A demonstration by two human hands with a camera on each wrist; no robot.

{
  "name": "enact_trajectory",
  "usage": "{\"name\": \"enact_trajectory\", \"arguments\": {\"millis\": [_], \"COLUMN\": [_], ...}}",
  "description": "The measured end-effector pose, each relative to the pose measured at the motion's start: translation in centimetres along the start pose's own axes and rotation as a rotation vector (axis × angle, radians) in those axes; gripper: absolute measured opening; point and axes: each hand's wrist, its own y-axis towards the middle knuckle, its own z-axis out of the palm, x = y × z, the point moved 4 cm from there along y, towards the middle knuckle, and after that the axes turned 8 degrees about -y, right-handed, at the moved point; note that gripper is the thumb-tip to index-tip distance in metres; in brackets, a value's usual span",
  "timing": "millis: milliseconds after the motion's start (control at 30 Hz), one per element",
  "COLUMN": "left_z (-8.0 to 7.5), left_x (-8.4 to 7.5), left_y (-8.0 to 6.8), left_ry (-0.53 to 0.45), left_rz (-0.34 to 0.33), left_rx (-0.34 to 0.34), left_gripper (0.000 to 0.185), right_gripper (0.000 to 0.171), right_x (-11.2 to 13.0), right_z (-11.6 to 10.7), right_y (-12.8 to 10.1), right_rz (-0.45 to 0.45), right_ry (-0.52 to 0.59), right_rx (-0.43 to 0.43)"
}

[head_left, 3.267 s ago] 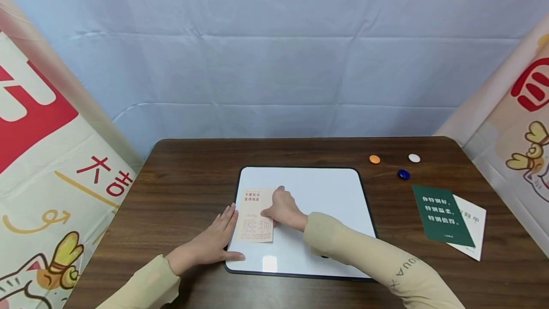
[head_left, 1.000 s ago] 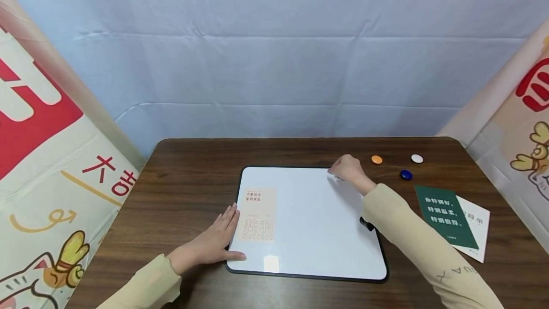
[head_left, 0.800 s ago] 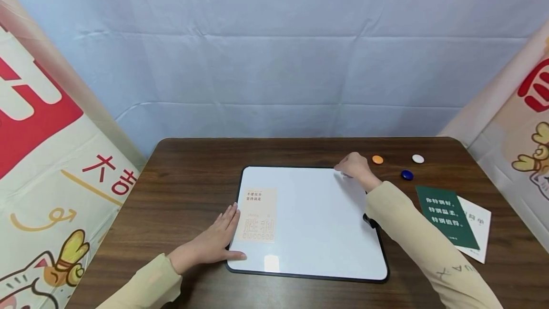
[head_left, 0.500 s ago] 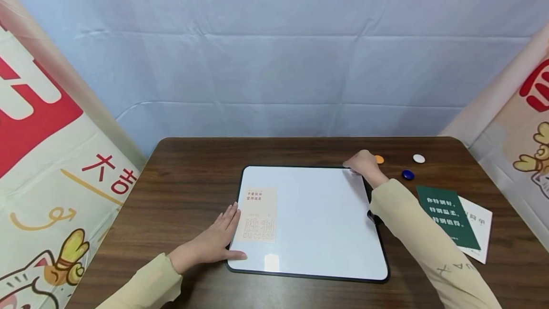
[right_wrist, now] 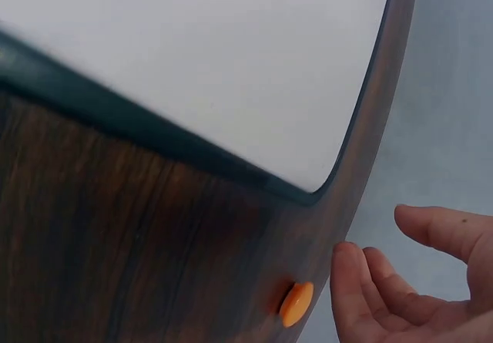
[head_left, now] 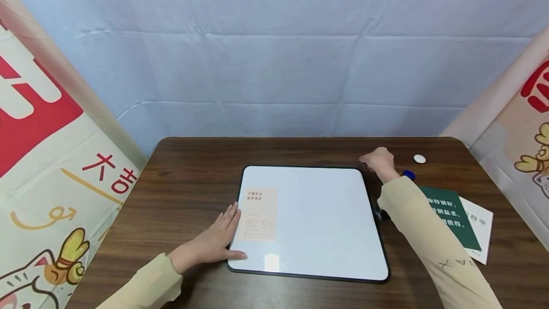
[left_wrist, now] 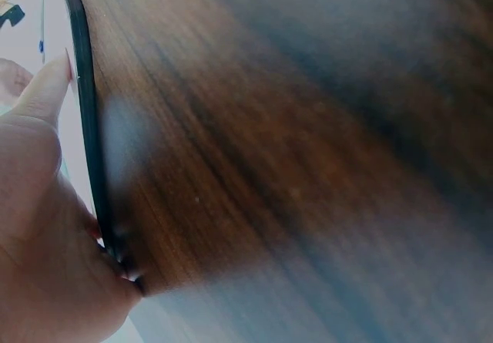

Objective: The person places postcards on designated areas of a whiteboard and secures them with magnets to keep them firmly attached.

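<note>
While the left hand [head_left: 210, 243] is lying flat, fingers straight, pressing the whiteboard's [head_left: 317, 213] left edge beside the pale card [head_left: 259, 214], the right hand [right_wrist: 408, 281] is hovering with fingers apart, holding nothing, just beside the orange magnet [right_wrist: 296, 304] on the table [head_left: 188, 180]; picking it up likely calls for a careful pinch.

pale yellow-green sleeves [head_left: 429, 232] — ribbed cuffs, small lettering

green card [head_left: 454, 218] partly behind sleeve, white card [head_left: 478, 225] underneath
</note>
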Motion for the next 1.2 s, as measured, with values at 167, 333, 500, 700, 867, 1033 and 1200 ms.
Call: {"name": "enact_trajectory", "arguments": {"millis": [167,333,500,700,867,1033,1200], "left_z": [0.0,-0.1,-0.2,-0.3,-0.4,-0.4,-0.4], "left_x": [0.1,0.0,-0.1,-0.2,-0.2,-0.3,-0.3], "left_y": [-0.2,-0.3,-0.3,-0.4,-0.4,-0.4,-0.4], "left_ry": [0.005,0.002,0.005,-0.001,-0.005,-0.008,-0.001], "left_rz": [0.004,0.013,0.008,-0.001,0.002,0.001,0.000], "left_rx": [-0.001,-0.008,-0.005,0.000,0.003,0.000,-0.003], "left_gripper": [0.110,0.109,0.109,0.109,0.108,0.108,0.108], "right_gripper": [0.041,0.048,0.050,0.056,0.056,0.057,0.059], "right_x": [-0.7,-1.1,-1.9,-2.5,-2.7,-2.9,-3.4], "right_z": [-0.4,-0.9,-1.2,-1.3,-1.3,-1.1,-1.0], "right_y": [0.3,0.4,0.8,1.3,1.6,1.9,2.4], "right_rz": [0.051,0.076,0.115,0.167,0.195,0.198,0.221], "right_ry": [0.015,0.039,0.065,0.085,0.084,0.075,0.080], "right_rx": [-0.047,-0.104,-0.143,-0.150,-0.160,-0.159,-0.143]}}
